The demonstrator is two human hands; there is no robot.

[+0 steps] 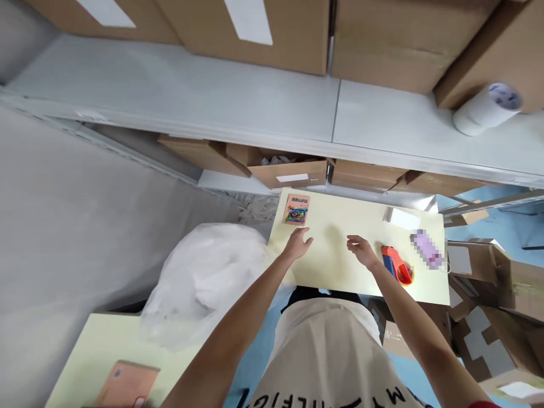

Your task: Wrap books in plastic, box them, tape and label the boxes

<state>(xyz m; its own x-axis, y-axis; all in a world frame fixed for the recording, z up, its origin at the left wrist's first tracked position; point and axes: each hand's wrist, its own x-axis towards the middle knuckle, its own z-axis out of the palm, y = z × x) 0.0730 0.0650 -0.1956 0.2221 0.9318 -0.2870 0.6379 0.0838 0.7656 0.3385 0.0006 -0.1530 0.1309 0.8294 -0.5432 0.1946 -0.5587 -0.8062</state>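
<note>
My left hand (298, 243) is over the left part of a pale yellow table (327, 266), empty, with its thumb and fingers apart. Just beyond its fingertips lies a flat salmon-pink pack (296, 209) with a colourful picture on its front. My right hand (361, 250) hovers across from it, fingers a little bent and parted, with nothing in it. Beside the right wrist rests a red and blue tape dispenser (395, 264). Between the two hands there is only tabletop and a shadow.
A white box (402, 218) and a blurred purple phone-shaped thing (426, 248) lie at the table's right. A large white plastic bag (208, 272) bulges at the left. Shelving ahead bears cardboard boxes (272, 34) and white tape rolls (488, 109). More cartons (488, 340) stand at right.
</note>
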